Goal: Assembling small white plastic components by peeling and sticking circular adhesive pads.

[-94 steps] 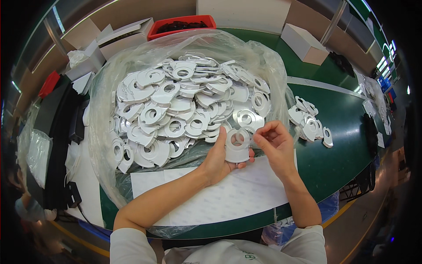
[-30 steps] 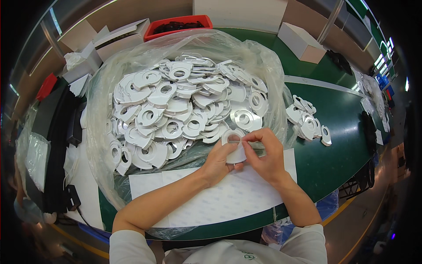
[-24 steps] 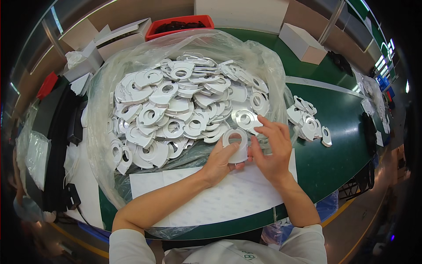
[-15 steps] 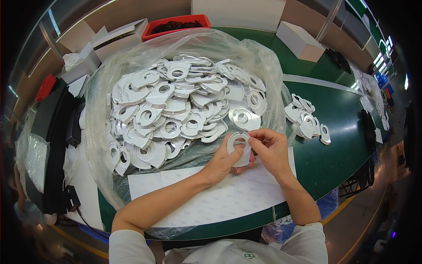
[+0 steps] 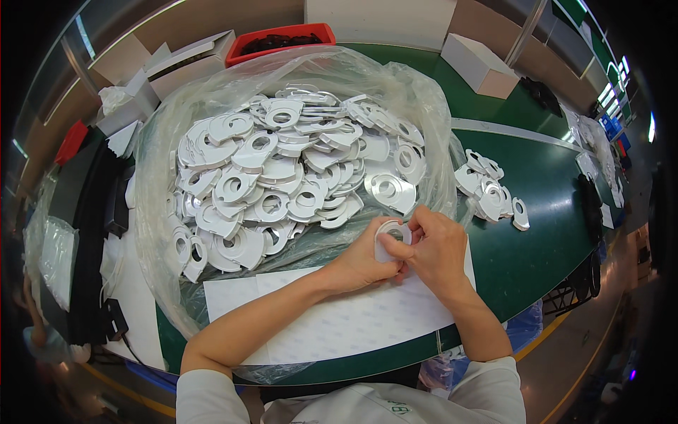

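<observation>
A white flat plastic part with a round hole (image 5: 382, 249) is held up over the near edge of the pile. My left hand (image 5: 358, 263) grips it from the left, with the thumb laid across its face. My right hand (image 5: 439, 249) is closed at the part's right edge, its fingers curled against it; what the fingertips do there is partly hidden. Just beyond my hands, many similar white parts (image 5: 277, 169) lie heaped in a large clear plastic bag (image 5: 150, 205).
White paper (image 5: 332, 339) lies under my forearms on the green table (image 5: 544, 198). A smaller group of white parts (image 5: 489, 201) sits to the right. Behind the bag stand a red bin (image 5: 282, 35) of dark pieces and a white box (image 5: 479, 65).
My right hand has turned and curled in closer around the part. The part now shows less of its lower face, and my left thumb has moved across it.
</observation>
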`<control>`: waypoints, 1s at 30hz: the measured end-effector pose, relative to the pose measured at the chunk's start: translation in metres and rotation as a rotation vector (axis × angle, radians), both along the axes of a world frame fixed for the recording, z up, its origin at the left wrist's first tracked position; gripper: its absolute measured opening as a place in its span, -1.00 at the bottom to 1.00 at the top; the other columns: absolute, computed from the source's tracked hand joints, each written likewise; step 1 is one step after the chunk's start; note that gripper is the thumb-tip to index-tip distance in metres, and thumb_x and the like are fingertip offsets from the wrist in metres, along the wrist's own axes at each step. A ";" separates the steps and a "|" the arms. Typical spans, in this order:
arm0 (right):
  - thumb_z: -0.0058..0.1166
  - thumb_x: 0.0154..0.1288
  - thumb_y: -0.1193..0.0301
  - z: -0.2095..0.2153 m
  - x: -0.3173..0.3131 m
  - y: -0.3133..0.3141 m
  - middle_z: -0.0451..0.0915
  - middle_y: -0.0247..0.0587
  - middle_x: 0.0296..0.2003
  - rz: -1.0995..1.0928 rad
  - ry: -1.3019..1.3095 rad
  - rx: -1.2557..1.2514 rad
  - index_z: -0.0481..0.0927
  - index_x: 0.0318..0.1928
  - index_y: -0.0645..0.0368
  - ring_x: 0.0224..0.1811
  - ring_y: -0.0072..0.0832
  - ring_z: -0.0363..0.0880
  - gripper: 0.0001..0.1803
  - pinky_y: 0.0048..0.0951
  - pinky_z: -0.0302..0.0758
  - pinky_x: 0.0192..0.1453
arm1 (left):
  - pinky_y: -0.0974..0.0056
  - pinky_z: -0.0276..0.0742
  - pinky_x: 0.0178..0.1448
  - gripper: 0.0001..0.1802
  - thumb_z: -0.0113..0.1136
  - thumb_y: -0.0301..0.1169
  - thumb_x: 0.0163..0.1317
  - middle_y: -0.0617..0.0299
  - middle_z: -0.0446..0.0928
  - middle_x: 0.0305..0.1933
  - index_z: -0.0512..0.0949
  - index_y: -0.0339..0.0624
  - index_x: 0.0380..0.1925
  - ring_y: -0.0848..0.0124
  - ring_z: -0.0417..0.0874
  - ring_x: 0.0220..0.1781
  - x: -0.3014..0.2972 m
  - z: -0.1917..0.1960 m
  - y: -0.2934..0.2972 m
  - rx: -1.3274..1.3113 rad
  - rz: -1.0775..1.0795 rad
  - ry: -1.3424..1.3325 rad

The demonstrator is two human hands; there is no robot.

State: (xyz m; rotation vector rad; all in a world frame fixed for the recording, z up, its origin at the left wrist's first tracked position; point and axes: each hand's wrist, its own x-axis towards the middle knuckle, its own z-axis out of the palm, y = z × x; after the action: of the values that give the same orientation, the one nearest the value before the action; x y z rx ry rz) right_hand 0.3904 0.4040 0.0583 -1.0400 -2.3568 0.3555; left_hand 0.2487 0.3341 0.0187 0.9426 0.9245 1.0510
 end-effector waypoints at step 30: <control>0.18 0.09 0.50 0.008 0.023 0.035 0.59 -0.19 -0.32 0.199 0.170 -0.140 0.58 -0.25 0.20 -0.18 -0.31 0.54 -0.83 -0.29 0.45 -0.08 | 0.12 0.46 -0.31 -0.75 0.29 -0.36 0.03 0.01 0.48 -0.43 0.54 -0.29 -0.67 0.12 0.53 -0.32 -0.067 0.044 -0.018 0.400 0.368 1.903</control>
State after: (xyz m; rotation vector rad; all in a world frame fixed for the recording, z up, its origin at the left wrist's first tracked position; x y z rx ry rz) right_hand 0.4137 0.4394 0.0665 -0.8026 -2.3115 0.6644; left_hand 0.1817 0.3165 0.0630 2.2003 2.5148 0.3119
